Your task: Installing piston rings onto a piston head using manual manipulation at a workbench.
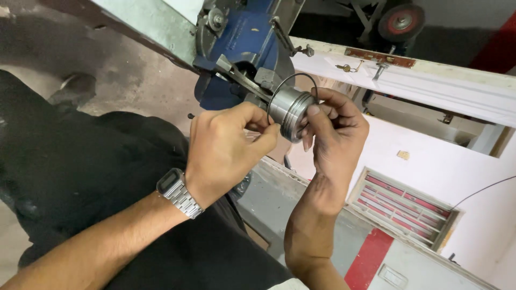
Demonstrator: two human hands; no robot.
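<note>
— What do your hands hold?

— My right hand [333,126] grips a grooved metal cylinder [290,110], fingers closed around its far end. My left hand [226,145], a steel watch [180,193] on its wrist, pinches a thin dark ring [290,77] that loops over the cylinder's top.

— Where is the cylinder?

— In the air between both hands, with a blue vise [242,48] at its ten o'clock and a white board [419,80] at three.

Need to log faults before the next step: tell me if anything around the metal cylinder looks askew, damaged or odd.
One thing stands out: the thin dark ring sits tilted over the metal cylinder, looped over its top rather than lying in a groove. The left hand pinches it at the cylinder's side; the right hand steadies the cylinder. No damage shows.
</note>
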